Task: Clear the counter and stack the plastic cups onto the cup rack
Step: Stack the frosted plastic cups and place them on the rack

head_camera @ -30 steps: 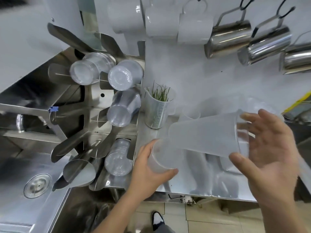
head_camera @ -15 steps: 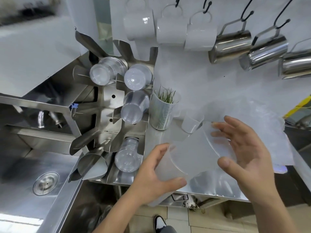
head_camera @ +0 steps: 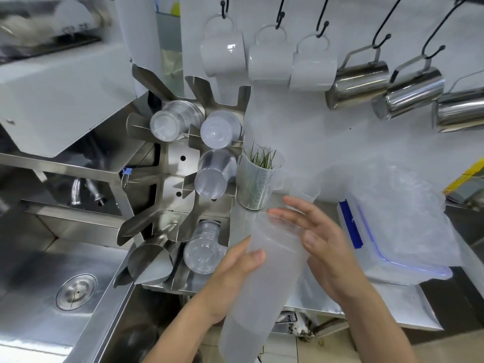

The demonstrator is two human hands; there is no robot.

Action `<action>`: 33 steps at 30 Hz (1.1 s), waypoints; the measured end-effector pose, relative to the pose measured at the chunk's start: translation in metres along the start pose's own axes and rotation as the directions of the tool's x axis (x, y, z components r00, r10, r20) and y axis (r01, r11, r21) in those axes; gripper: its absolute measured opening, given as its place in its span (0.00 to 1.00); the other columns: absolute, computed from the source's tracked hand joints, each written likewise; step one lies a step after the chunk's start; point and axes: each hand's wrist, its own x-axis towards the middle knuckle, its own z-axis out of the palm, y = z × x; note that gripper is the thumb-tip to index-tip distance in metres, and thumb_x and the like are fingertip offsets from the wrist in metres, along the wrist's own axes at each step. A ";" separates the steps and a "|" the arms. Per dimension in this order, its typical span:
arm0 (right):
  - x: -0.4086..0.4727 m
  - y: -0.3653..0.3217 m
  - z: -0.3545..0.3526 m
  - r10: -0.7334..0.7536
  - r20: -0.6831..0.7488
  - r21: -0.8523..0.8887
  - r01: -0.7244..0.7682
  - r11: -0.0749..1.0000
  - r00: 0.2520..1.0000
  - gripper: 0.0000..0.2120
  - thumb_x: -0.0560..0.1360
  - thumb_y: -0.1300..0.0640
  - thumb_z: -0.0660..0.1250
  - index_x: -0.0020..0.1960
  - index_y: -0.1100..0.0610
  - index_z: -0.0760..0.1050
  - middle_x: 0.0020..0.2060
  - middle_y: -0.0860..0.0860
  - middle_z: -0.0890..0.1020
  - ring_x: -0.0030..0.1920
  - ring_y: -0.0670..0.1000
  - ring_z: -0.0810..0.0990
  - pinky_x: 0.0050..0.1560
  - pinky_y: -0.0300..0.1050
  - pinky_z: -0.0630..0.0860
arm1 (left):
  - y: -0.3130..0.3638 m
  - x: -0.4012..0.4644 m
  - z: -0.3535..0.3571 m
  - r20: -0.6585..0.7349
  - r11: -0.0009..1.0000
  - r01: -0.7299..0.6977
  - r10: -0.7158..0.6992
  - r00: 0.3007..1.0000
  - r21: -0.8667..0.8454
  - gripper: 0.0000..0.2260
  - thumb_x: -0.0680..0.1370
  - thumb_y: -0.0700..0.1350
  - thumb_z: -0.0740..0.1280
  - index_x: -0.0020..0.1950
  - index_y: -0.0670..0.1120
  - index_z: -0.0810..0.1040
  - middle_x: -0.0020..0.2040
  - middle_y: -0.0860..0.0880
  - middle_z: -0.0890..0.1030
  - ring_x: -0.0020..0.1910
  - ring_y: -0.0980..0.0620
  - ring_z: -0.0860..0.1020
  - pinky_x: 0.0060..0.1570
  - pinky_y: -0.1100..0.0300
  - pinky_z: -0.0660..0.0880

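Frosted cup stack held between both hands, left hand gripping its side, right hand open against it

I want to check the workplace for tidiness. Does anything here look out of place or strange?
One oddity: green grass-like blades stick out of the measuring jug standing beside the cup rack, unusual among drinkware. Otherwise the clear cups sit in their slots, the mugs hang straight, and no spill shows.
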 end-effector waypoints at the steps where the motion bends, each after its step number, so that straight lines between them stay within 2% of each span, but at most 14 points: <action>1: 0.000 0.001 0.003 0.010 0.011 0.004 -0.010 1.000 1.000 0.41 0.62 0.36 0.77 0.69 0.56 0.72 0.62 0.60 0.81 0.66 0.60 0.78 0.65 0.63 0.73 | 0.000 0.000 -0.001 0.000 1.000 0.008 -0.008 1.000 -0.026 0.28 0.67 0.60 0.78 0.60 0.43 0.81 0.51 0.46 0.86 0.49 0.50 0.83 0.48 0.59 0.79; 3: 0.001 0.003 0.006 0.020 0.022 -0.002 -0.020 1.000 1.000 0.39 0.64 0.38 0.77 0.68 0.56 0.73 0.62 0.60 0.81 0.66 0.60 0.77 0.66 0.65 0.71 | 0.001 0.000 -0.003 -0.015 0.999 0.006 -0.007 1.000 -0.052 0.29 0.67 0.61 0.78 0.59 0.43 0.81 0.51 0.45 0.86 0.48 0.50 0.84 0.48 0.59 0.79; 5: 0.002 0.004 0.008 0.025 0.028 -0.005 -0.025 1.000 0.999 0.33 0.67 0.45 0.74 0.68 0.56 0.73 0.62 0.59 0.81 0.65 0.60 0.78 0.66 0.66 0.71 | 0.002 -0.001 -0.004 -0.030 0.998 -0.007 0.005 1.000 -0.060 0.28 0.67 0.60 0.78 0.59 0.44 0.82 0.51 0.46 0.86 0.48 0.50 0.84 0.47 0.59 0.79; 7: 0.002 0.005 0.010 0.045 0.033 0.006 -0.045 0.999 0.998 0.30 0.67 0.49 0.72 0.67 0.56 0.74 0.62 0.58 0.81 0.65 0.62 0.78 0.64 0.62 0.73 | 0.004 -0.003 -0.005 -0.046 0.999 -0.029 0.028 0.999 -0.041 0.25 0.68 0.60 0.77 0.59 0.47 0.83 0.51 0.47 0.86 0.48 0.50 0.84 0.46 0.59 0.79; 10: 0.004 0.003 0.014 0.069 0.022 0.024 -0.070 0.997 0.997 0.29 0.65 0.50 0.73 0.66 0.55 0.75 0.61 0.56 0.82 0.64 0.61 0.78 0.60 0.53 0.76 | 0.010 -0.005 -0.004 -0.093 0.998 -0.050 0.053 0.994 0.032 0.22 0.71 0.57 0.76 0.60 0.47 0.82 0.51 0.46 0.85 0.46 0.48 0.83 0.45 0.56 0.80; 13: 0.006 0.001 0.016 0.080 0.004 0.026 -0.080 0.996 0.997 0.29 0.64 0.49 0.75 0.64 0.55 0.76 0.59 0.55 0.83 0.64 0.59 0.79 0.58 0.48 0.78 | 0.012 -0.006 -0.006 -0.152 0.988 -0.073 0.094 0.984 0.139 0.21 0.71 0.52 0.73 0.62 0.45 0.80 0.51 0.45 0.85 0.46 0.46 0.83 0.43 0.54 0.80; 16: 0.007 0.000 0.019 0.078 -0.014 0.021 -0.077 0.997 0.997 0.30 0.63 0.49 0.76 0.63 0.55 0.77 0.60 0.55 0.83 0.65 0.56 0.78 0.61 0.49 0.78 | 0.014 -0.006 -0.005 -0.213 0.964 -0.102 0.156 0.964 0.244 0.22 0.67 0.53 0.76 0.60 0.48 0.80 0.50 0.48 0.87 0.46 0.49 0.85 0.42 0.57 0.80; 19: 0.010 -0.002 0.022 0.070 -0.013 0.018 -0.070 0.997 0.997 0.30 0.63 0.48 0.75 0.63 0.55 0.76 0.61 0.55 0.82 0.65 0.55 0.78 0.64 0.52 0.76 | 0.017 -0.005 -0.006 -0.240 0.941 -0.129 0.210 0.948 0.311 0.22 0.65 0.54 0.79 0.57 0.52 0.81 0.51 0.48 0.87 0.48 0.47 0.86 0.45 0.52 0.82; 22: 0.014 -0.005 0.029 0.054 0.001 0.013 -0.054 0.998 0.999 0.32 0.63 0.48 0.75 0.65 0.54 0.75 0.63 0.54 0.80 0.64 0.52 0.79 0.57 0.46 0.79 | 0.022 -0.003 -0.008 -0.258 0.929 -0.147 0.242 0.935 0.340 0.24 0.66 0.55 0.78 0.59 0.51 0.80 0.52 0.48 0.87 0.49 0.45 0.86 0.47 0.50 0.82; 24: 0.017 -0.007 0.033 0.037 0.001 0.013 -0.037 0.999 0.999 0.33 0.63 0.49 0.75 0.66 0.54 0.75 0.63 0.53 0.80 0.63 0.51 0.80 0.54 0.42 0.80 | 0.024 -0.002 -0.012 -0.251 0.927 -0.169 0.261 0.932 0.335 0.23 0.68 0.55 0.76 0.60 0.49 0.80 0.52 0.48 0.87 0.48 0.47 0.86 0.44 0.54 0.82; 26: 0.022 -0.008 0.038 0.033 -0.007 0.026 -0.033 0.999 0.999 0.32 0.62 0.49 0.76 0.66 0.54 0.75 0.62 0.52 0.81 0.62 0.52 0.81 0.56 0.45 0.80 | 0.025 -0.001 -0.019 -0.239 0.936 -0.176 0.254 0.937 0.304 0.23 0.71 0.59 0.74 0.61 0.49 0.80 0.51 0.48 0.87 0.47 0.50 0.86 0.41 0.59 0.80; 29: 0.031 -0.011 0.042 0.020 -0.020 0.061 -0.019 0.998 1.000 0.28 0.66 0.55 0.76 0.64 0.54 0.76 0.61 0.51 0.82 0.62 0.53 0.81 0.55 0.43 0.80 | 0.022 0.001 -0.034 -0.262 0.968 -0.120 0.177 0.949 0.220 0.25 0.73 0.66 0.70 0.62 0.50 0.81 0.54 0.49 0.87 0.51 0.51 0.85 0.46 0.59 0.80; 31: 0.037 -0.013 0.044 0.013 -0.034 0.089 -0.010 0.996 0.999 0.25 0.67 0.56 0.74 0.64 0.55 0.76 0.61 0.52 0.83 0.62 0.54 0.81 0.56 0.44 0.80 | 0.020 0.004 -0.046 -0.318 0.990 -0.059 0.097 0.943 0.127 0.29 0.69 0.69 0.71 0.61 0.50 0.84 0.55 0.49 0.87 0.55 0.51 0.84 0.52 0.58 0.78; 33: 0.042 -0.015 0.045 0.009 -0.049 0.115 -0.003 0.993 0.999 0.27 0.66 0.54 0.74 0.64 0.55 0.76 0.61 0.52 0.82 0.62 0.55 0.81 0.60 0.48 0.78 | 0.017 0.007 -0.058 -0.329 0.998 -0.003 0.023 0.944 0.061 0.32 0.62 0.72 0.74 0.56 0.52 0.87 0.51 0.52 0.88 0.51 0.54 0.85 0.50 0.60 0.77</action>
